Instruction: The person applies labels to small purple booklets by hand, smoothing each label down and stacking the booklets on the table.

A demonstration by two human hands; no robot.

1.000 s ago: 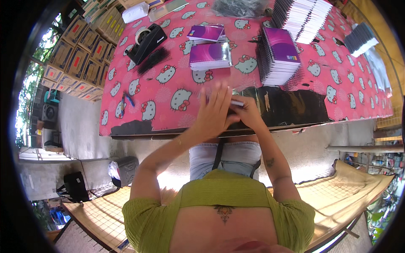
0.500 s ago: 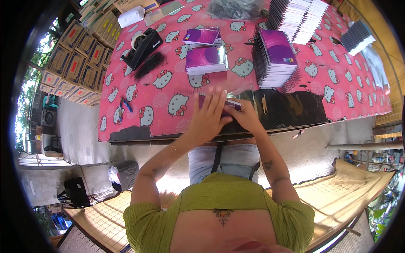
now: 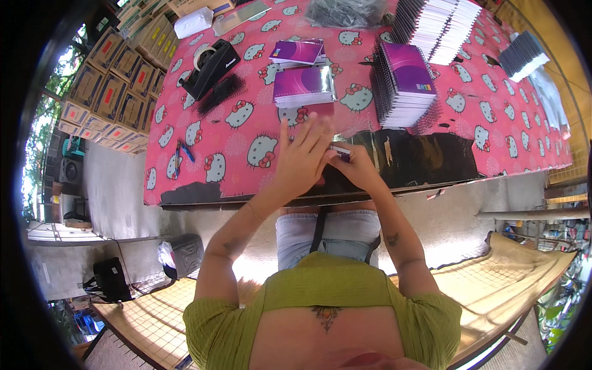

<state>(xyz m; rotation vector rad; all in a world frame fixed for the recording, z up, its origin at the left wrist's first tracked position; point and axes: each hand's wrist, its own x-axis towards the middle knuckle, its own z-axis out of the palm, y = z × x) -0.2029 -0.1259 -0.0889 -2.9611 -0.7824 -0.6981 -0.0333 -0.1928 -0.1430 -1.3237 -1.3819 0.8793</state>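
At the table's near edge, my right hand (image 3: 356, 166) grips the right end of a thin purple-covered notebook (image 3: 341, 150). Most of that notebook is hidden beneath my hands. My left hand (image 3: 301, 154) lies over it with fingers stretched and spread, slightly blurred. Just beyond are unbound page blocks with purple covers (image 3: 302, 80), one lot behind the other. To their right stands a tall stack of purple spiral notebooks (image 3: 410, 68), its black wire coils facing left.
Left on the pink patterned table (image 3: 234, 163) are a black tape dispenser (image 3: 213, 69), black wire coils (image 3: 220, 94) and blue pens (image 3: 185, 152). White-paged spiral stacks (image 3: 435, 28) and a dark plastic bag (image 3: 345, 12) stand farther back. Cartons (image 3: 114, 83) are piled beyond the left edge.
My left hand has shifted slightly over the notebook, its fingers spreading and blurring. My right hand keeps its grip, almost in the same place.
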